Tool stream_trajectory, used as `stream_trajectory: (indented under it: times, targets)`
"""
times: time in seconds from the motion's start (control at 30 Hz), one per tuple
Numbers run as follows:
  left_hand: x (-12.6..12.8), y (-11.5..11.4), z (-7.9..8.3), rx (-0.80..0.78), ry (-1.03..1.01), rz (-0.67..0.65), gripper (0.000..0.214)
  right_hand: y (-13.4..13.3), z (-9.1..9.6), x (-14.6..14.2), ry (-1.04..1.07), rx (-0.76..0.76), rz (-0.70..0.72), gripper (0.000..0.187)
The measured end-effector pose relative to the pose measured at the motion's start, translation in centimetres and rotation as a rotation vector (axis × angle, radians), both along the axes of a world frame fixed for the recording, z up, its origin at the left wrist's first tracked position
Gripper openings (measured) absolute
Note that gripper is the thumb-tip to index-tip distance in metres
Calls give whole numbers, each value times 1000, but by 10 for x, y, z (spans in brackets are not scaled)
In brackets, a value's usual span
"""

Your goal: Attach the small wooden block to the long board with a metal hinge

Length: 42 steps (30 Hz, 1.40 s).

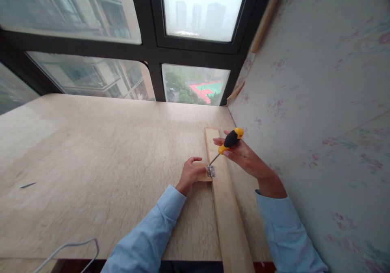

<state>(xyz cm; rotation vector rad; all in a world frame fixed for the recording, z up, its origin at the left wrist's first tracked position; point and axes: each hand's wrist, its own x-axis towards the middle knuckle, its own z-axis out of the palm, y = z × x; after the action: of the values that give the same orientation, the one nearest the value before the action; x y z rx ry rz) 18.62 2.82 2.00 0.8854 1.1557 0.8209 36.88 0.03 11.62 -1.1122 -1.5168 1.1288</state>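
Screwdriver at the hinge, both hands on the work

The right hand (245,157) holds a screwdriver (232,139) by its yellow and black handle, fingers bent about the grip. The tool is tilted, its shaft running down and to the left to the upper left corner of a small metal hinge (211,171). Whether the tip sits in a screw is too small to tell.

The hinge lies across the joint between a long board (228,208) and a short piece of wood (204,177), which meets the board's left edge at roughly a right angle. The left hand (192,173) is on the short piece, fingers partly bent and slightly apart, one digit right beside the hinge. Whether it grips the wood or only presses on it cannot be told.

The long board lies flat on a pale, veined tabletop (122,151), its near end running out of view. Well apart, to the left, lies a slim pointed object (28,185); its kind cannot be determined. A pale cable (76,243) loops over the near edge. A dark window frame (152,53) stands at the far side; a flowered wall (304,102) rises on the right.
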Motion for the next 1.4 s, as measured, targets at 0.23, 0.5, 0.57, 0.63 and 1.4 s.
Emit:
stream_trajectory:
  times: [0.23, 0.5, 0.57, 0.63, 1.4]
  targets:
    - [0, 1, 1, -10, -10, 4, 57, 13, 6, -7, -230, 66, -195, 54]
    - [0, 0, -2, 16, 16, 11, 55, 12, 0, -12, -227, 93, -266, 63]
    - [0, 0, -2, 20, 17, 8, 54, 10, 0, -11, -41, 67, -85, 64]
    - [-1, 0, -3, 23, 32, 14, 53, 8, 2, -10, 59, 32, 13, 63]
    - [3, 2, -6, -40, -76, 47, 59, 9, 1, -3, 33, 58, -53, 69]
